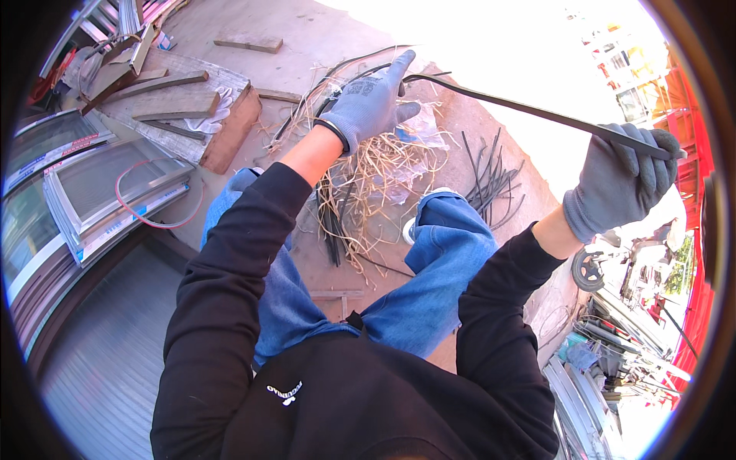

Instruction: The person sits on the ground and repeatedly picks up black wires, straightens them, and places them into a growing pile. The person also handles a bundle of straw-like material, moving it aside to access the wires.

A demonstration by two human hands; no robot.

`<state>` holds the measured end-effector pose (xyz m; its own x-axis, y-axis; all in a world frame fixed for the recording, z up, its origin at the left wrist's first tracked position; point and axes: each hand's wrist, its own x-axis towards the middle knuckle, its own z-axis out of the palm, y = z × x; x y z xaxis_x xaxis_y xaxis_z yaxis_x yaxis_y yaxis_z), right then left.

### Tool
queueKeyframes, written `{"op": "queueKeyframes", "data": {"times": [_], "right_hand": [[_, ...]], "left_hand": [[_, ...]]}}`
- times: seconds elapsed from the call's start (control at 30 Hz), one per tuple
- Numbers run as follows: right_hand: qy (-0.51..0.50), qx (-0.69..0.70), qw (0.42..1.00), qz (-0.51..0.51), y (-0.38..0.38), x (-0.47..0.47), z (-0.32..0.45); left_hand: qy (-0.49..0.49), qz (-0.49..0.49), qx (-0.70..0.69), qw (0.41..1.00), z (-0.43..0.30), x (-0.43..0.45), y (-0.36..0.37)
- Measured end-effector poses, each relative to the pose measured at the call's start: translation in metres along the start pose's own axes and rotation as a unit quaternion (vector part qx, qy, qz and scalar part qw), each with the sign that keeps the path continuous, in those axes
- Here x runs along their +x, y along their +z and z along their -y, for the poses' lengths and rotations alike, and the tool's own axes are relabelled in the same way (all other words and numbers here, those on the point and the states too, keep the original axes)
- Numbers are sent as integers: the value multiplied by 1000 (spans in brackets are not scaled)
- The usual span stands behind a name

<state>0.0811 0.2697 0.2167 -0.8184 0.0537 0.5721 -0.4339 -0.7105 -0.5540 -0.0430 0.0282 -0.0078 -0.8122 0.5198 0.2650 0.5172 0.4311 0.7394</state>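
My right hand (pixel 624 172), in a grey coated work glove, grips one end of a long flat black strip (pixel 517 111) at the right. The strip runs left to my left hand (pixel 371 100), also gloved, which has its index finger stretched out and its thumb apart. Whether the left fingers hold the strip is hidden. Under and beside my left hand lies a tangle of pale, thin straw-like strands (pixel 368 190) with clear plastic film (pixel 424 129). Short black strips lie in one bunch (pixel 489 181) right of the tangle and in another (pixel 330 227) at its lower left.
On the left, a wooden block (pixel 230 123) bears wood offcuts (pixel 178 106) and a white glove (pixel 213 110). Framed panels (pixel 121 184) are stacked nearby, with a thin red-and-white loop (pixel 118 187). At the lower right lie metal profiles (pixel 586 402) near a wheel (pixel 587 269).
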Motion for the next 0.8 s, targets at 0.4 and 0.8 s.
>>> {"op": "queueKeyframes", "data": {"times": [0.4,0.8], "right_hand": [[38,-371,915,-153,-67,-4,-67],[270,-783,559,47,-98,-48,-223]], "left_hand": [[-83,-13,-37,996,-2,16,-19],[-37,-62,-144,987,-6,17,-28]]}}
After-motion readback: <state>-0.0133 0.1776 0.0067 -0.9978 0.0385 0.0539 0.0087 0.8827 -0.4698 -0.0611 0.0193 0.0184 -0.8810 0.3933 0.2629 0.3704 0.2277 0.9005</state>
